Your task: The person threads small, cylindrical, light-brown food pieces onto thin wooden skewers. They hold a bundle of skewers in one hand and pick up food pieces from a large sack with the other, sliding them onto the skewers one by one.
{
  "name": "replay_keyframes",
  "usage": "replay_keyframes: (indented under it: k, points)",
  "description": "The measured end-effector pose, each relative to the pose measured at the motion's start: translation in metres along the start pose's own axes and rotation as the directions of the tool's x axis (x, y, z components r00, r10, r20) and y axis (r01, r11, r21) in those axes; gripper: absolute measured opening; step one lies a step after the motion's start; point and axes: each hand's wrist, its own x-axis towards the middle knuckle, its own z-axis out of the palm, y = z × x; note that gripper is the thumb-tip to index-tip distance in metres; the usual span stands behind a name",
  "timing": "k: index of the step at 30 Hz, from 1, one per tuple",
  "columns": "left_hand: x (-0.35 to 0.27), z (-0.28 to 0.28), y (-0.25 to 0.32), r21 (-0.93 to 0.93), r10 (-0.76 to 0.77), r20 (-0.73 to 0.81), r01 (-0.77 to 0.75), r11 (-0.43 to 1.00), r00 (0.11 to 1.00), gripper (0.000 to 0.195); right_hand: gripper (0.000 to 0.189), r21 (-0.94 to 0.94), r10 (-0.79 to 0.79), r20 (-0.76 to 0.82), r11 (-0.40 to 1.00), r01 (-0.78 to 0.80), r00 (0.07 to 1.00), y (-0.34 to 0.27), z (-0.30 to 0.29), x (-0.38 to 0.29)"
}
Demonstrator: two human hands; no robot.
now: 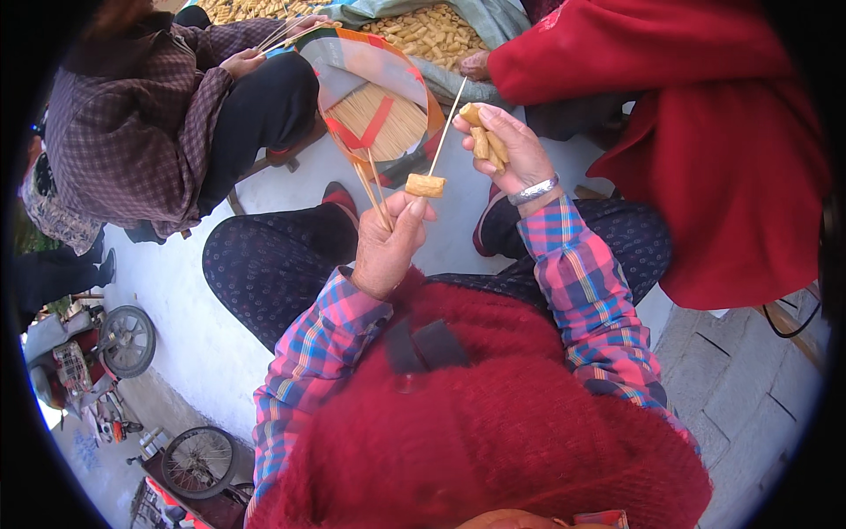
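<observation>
My left hand (391,241) grips several thin wooden skewers (371,188) that point up and away from me. Its thumb and finger are also at the lower end of another skewer (449,125), which carries one short, tan, tube-shaped food piece (425,186) crosswise just above the fingertips. To the right, my right hand (519,142), with a silver bracelet at the wrist, holds several similar pieces (480,142) in its curled fingers, one of them between thumb and forefinger. The two hands are apart. Beyond them stands a clear-sided bag with orange edges (433,109), holding a large bundle of skewers (380,122).
A green-grey sack (505,23) with many tan pieces (429,33) lies open at the top. A person in a checked jacket (142,119) holds skewers at upper left. At right, a person in a red coat (727,132) has a hand at the sack. Wheeled vehicles (129,340) stand lower left.
</observation>
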Motion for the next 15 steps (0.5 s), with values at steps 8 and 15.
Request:
replay_keyframes:
  k: [8, 15]
  points:
    - [0.000, 0.003, 0.000, 0.132, -0.033, 0.045, 0.027, 0.991, 0.998, 0.023, 0.027, 0.062, -0.165, -0.096, 0.983, 0.171, 0.982, -0.016, -0.008, 0.008]
    - [0.001, 0.007, 0.003, 0.134, -0.064, 0.049, 0.057, 0.989, 0.997, 0.023, 0.028, 0.032, -0.179, -0.089, 0.983, 0.182, 0.980, -0.020, -0.009, 0.008]
